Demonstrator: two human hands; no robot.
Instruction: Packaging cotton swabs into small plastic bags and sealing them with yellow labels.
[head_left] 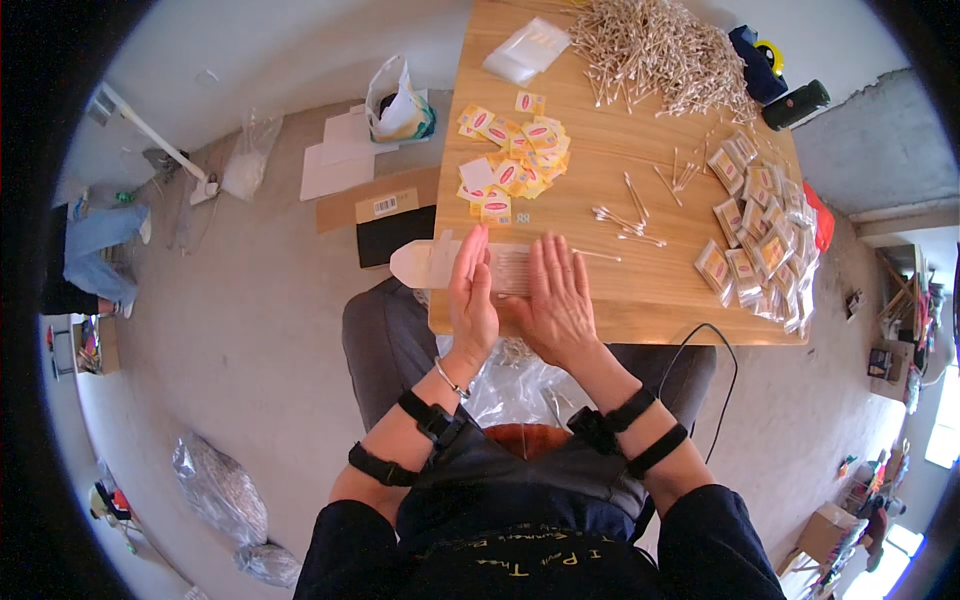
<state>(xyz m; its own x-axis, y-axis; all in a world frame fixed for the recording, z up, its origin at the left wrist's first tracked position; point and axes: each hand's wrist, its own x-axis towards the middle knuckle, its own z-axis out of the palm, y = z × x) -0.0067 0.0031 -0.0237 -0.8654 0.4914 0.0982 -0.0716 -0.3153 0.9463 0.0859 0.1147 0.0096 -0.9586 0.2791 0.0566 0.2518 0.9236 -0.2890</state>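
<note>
Bracketing a neat row of cotton swabs [513, 268] at the centre of the frame, the two hands work at the near edge of the wooden table [620, 135]. The left hand [474, 295] stands on edge at the row's left end, fingers straight and together; the right hand [555, 305] lies palm down over its right end, fingers extended. Neither is clamped on anything, though how firmly they press cannot be told. A pale, pointed strip [410, 266] reaches left from beneath the left hand, and one stray swab [598, 256] lies just right of the right hand.

Judging by the piles, the work is partly done. At the right of the frame, a mound of clear packets [768, 245] shows cards inside and looks finished. The row between the hands appears gathered and aligned; whether it is fully enclosed cannot be told. Much seems left: a large heap of loose swabs [655, 50] at the upper right, a small scatter of swabs [632, 225] right of centre, loose yellow cards [515, 150] above the hands, and flat clear bags [527, 48] at the top centre.
</note>
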